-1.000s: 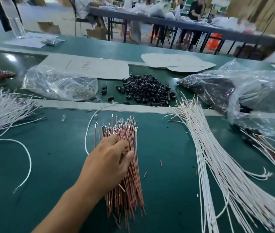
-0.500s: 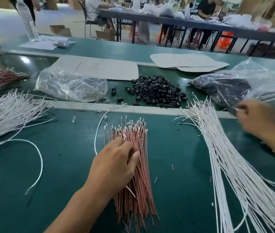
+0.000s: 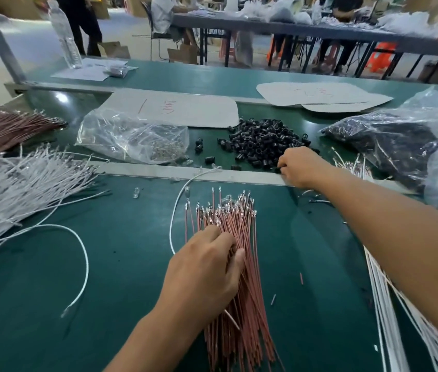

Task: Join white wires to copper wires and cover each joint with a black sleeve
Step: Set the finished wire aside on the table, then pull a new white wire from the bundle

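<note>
Both hands are held out over the green mat [image 3: 105,277]. The left hand [image 3: 207,267] is laid palm-down on the bundle of copper wires [image 3: 239,226], about halfway along it. Its fingers are bent down into the strands and the thumb is pressed against the top of the bundle, so that some wires are pinched between them. The bundle is laid lengthwise away from the person, with its metal-tipped ends fanned out beyond the fingertips and its near end spread past the wrist. The left forearm is seen at the lower edge, angled up and to the right.

The right hand [image 3: 301,167] is stretched well forward, across the metal strip [image 3: 145,171] by which the mat is bounded at the back. Its fingers are curled downward, and the fingertips [image 3: 280,165] are set at the near edge of the heap of black sleeves [image 3: 263,138]. Whether a sleeve is pinched cannot be told. The right forearm is held above the white wires [image 3: 380,299], which are laid to the right of the copper bundle and well apart from it. One loose white wire [image 3: 87,264] is curved on the mat to the left.
</note>
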`<state>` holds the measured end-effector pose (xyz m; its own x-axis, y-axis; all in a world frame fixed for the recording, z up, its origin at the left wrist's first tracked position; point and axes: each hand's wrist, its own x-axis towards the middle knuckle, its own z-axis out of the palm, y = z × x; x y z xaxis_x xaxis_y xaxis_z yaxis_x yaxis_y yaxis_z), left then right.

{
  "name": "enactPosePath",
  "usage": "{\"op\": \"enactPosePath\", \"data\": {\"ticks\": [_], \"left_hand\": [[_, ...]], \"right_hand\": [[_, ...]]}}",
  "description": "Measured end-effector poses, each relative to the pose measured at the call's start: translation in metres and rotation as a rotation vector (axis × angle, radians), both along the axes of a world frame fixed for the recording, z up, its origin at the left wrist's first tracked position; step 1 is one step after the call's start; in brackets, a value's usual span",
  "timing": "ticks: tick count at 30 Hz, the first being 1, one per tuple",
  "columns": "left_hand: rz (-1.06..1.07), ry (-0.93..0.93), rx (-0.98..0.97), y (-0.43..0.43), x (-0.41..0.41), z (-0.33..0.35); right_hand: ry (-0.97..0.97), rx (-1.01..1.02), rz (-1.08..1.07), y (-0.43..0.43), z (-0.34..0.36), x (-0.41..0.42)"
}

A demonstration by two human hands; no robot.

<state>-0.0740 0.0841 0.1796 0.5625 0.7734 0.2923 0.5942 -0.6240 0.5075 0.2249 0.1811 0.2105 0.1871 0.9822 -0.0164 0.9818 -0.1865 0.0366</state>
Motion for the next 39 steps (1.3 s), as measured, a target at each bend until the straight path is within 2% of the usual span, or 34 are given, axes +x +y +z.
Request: {"op": "enactPosePath", "data": {"ticks": [3, 6, 9, 11, 13, 14, 17, 19, 21, 24, 26, 28, 31, 35, 39], "left_hand": [[-0.008, -0.001, -0.003, -0.001, 0.0, -0.001], [-0.023, -0.002, -0.017, -0.001, 0.001, 0.0], [-0.027, -0.016, -0.013, 0.0, 0.001, 0.001], [-0.024, -0.065, -0.002, -0.001, 0.001, 0.002], [-0.022, -0.14, 0.009, -0.001, 0.002, 0.004], [-0.025, -0.18, 0.007, -0.001, 0.002, 0.005], [-0.083, -0.285, 0.01, -0.001, 0.001, 0.007], [-0.138, -0.309, 0.026, -0.002, 0.002, 0.007], [-0.165, -0.323, -0.003, -0.003, 0.003, 0.005], [-0.178, -0.345, -0.024, -0.001, 0.005, 0.003], [-0.147, -0.392, -0.051, 0.001, 0.006, 0.001], [-0.1, -0.433, -0.067, 0.003, 0.004, -0.001], [-0.059, -0.49, -0.088, 0.002, 0.002, -0.003], [-0.029, -0.599, -0.159, 0.002, 0.005, 0.001], [-0.024, -0.589, -0.135, 0.004, 0.006, -0.002]], "right_hand": [[0.057, -0.01, 0.042, 0.0, -0.003, -0.002], [0.019, 0.046, 0.075, 0.001, -0.008, -0.002], [0.088, 0.122, -0.038, -0.003, -0.005, -0.005], [0.157, 0.292, -0.103, -0.015, 0.005, -0.013], [0.397, 0.486, -0.124, -0.04, 0.012, -0.037], [0.586, 0.492, -0.089, -0.06, 0.012, -0.056], [1.066, 0.34, 0.076, -0.124, 0.001, -0.118], [1.249, 0.381, 0.008, -0.148, -0.009, -0.138], [1.307, 0.424, -0.096, -0.158, -0.014, -0.139], [1.198, 0.314, -0.004, -0.162, -0.01, -0.123], [0.88, 0.377, 0.008, -0.158, -0.008, -0.096], [0.502, 0.486, -0.076, -0.144, -0.004, -0.058], [0.197, 0.299, -0.165, -0.118, -0.006, -0.013], [-0.031, 0.159, -0.055, -0.092, -0.013, 0.008], [-0.079, 0.128, 0.021, -0.083, -0.007, 0.005]]}}
